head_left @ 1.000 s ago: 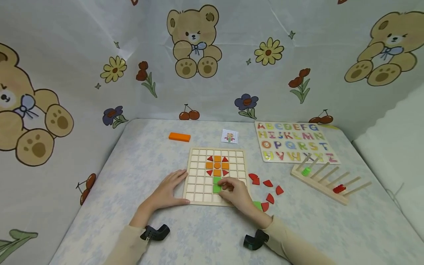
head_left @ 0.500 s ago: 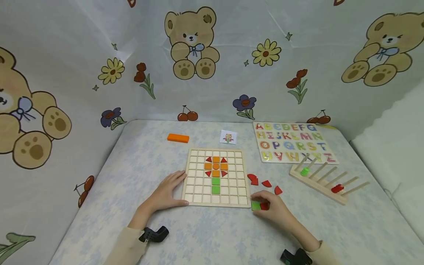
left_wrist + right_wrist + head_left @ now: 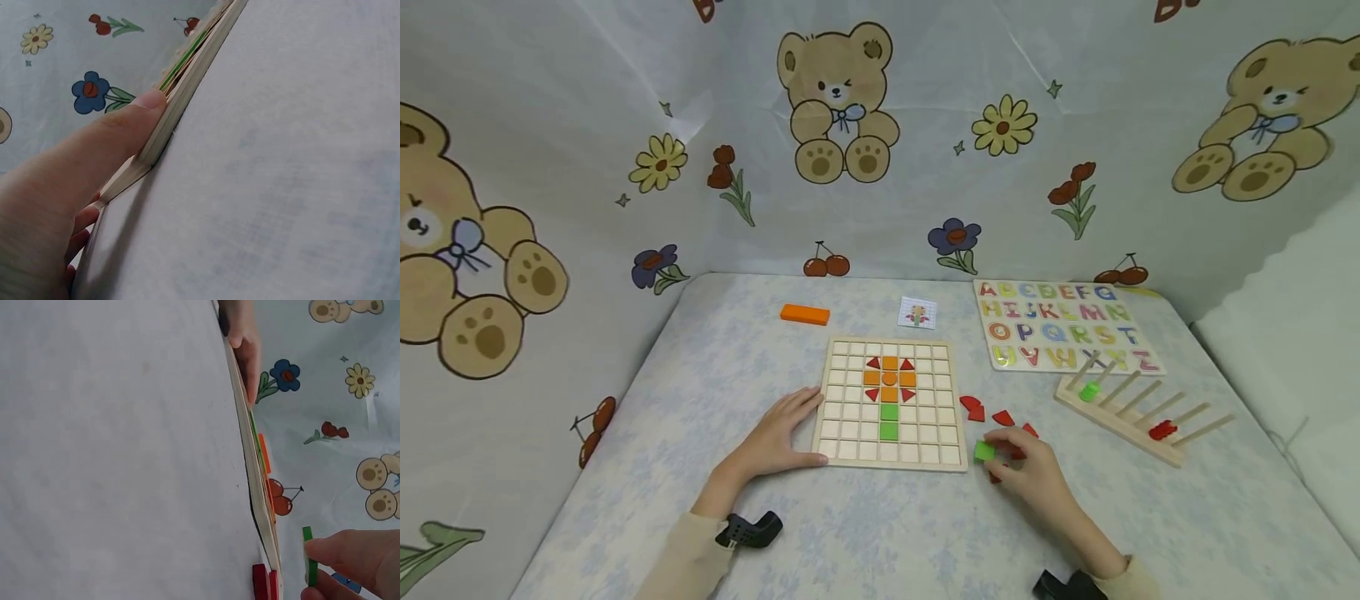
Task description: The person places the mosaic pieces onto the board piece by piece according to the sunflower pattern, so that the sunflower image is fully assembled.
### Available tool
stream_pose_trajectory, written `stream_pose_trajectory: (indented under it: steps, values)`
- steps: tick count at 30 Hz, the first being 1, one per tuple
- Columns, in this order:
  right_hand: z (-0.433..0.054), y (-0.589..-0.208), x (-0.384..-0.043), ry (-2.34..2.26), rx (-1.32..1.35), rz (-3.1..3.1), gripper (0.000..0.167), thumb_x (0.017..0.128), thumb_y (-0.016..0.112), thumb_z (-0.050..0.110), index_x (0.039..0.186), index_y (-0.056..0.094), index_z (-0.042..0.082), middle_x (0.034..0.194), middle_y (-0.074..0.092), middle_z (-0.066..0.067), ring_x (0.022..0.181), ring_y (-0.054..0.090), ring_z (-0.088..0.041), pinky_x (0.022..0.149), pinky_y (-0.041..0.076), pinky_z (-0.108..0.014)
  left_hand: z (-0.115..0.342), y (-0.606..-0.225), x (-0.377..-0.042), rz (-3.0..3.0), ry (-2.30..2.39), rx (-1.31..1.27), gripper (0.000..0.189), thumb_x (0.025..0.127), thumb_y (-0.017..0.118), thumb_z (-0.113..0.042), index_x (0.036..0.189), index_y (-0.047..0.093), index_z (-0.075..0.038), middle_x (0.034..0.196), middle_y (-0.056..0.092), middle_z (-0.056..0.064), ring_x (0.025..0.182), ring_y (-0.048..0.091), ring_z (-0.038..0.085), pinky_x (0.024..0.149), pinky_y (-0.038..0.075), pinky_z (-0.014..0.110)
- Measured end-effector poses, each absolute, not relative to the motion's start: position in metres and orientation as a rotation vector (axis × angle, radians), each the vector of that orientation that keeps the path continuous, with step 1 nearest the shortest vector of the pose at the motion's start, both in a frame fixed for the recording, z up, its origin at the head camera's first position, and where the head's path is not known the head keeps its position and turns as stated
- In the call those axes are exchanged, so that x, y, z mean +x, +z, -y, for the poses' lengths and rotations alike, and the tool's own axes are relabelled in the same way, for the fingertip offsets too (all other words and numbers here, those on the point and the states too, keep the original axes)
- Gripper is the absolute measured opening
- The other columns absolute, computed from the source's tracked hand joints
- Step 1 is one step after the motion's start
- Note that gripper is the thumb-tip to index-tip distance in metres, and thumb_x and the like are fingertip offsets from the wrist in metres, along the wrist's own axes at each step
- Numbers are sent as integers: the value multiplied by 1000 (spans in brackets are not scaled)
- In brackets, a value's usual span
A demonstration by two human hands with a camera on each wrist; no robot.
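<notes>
In the head view, my right hand [image 3: 1033, 473] pinches a green square tile [image 3: 984, 451] just off the right front corner of a wooden grid board [image 3: 848, 451]. The right wrist view has this tile [image 3: 307, 535] edge-on between thumb and fingers. Orange tiles and small red triangles form a flower shape on the board, with two green squares [image 3: 889, 421] below it. My left hand [image 3: 778, 435] rests at the board's left side, fingers along that edge. Its thumb [image 3: 134, 119] touches the front edge near the corner in the left wrist view.
Red quarter-shaped pieces [image 3: 1003, 417] lie scattered right of the board, some partly behind my right hand. Beyond the board are an orange block [image 3: 805, 314] and a pattern card [image 3: 917, 312]. An alphabet board [image 3: 1060, 325] and a wooden peg stand [image 3: 1120, 419] occupy the right side.
My right hand has moved from the green squares on the board to the pieces at its right, and has picked up a green tile there. My left hand has stayed put.
</notes>
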State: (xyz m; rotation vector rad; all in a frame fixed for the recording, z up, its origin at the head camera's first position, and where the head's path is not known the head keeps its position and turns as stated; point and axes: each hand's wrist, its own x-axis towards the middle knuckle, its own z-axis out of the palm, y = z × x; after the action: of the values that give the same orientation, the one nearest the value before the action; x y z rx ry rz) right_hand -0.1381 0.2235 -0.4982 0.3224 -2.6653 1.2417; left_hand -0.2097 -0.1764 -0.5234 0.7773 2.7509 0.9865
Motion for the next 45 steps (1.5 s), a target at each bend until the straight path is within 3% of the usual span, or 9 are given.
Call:
stream_pose_trajectory:
  steps: [7,14,18,29,36,39,45]
  values:
    - [-186,-486,-157,1318,534,2613,29,73,82,-7,100,72,2,94,72,-6,83,64,-20,76,57,-30,180,-523,-209,-2756,982,766,100,77,81,-52,156,34,-11,164,27,12,151,22,39,117,23,66]
    - [-134,-492,-168,1421,829,2664,23,77,78,-5,99,71,-1,92,69,-9,82,60,-23,71,53,-24,179,-525,-210,-2752,981,777,100,77,81,-52,156,34,-12,164,27,11,151,22,39,117,23,66]
    - [-122,-496,-173,1423,822,2682,22,77,78,-6,98,71,-1,88,65,-10,78,56,-22,67,48,-20,177,-526,-211,-2755,971,780,100,77,80,-53,156,34,-13,164,27,10,151,22,38,117,24,66]
    - [-113,-507,-174,1484,821,2619,18,79,77,-4,96,72,0,85,65,-11,74,56,-18,64,48,-20,178,-523,-210,-2745,986,779,100,77,81,-51,155,35,-10,164,27,11,151,22,38,118,22,65]
    - [-131,-500,-184,1477,578,2628,15,82,74,-4,97,72,-1,83,68,-7,74,56,-7,65,50,-18,177,-523,-210,-2746,992,780,100,77,81,-52,155,34,-10,164,27,12,151,22,40,117,22,66]
    - [-149,-499,-195,1371,394,2591,17,82,73,-6,99,71,-3,84,69,-10,75,60,-15,65,51,-22,177,-524,-209,-2754,992,793,100,78,80,-53,155,35,-9,163,28,13,150,23,41,117,23,67]
    - [-184,-499,-211,1125,54,2665,30,80,75,-5,109,67,-8,101,67,-22,91,62,-34,80,52,-43,178,-525,-209,-2762,974,797,99,79,79,-53,155,34,-9,163,28,14,150,24,41,116,24,67]
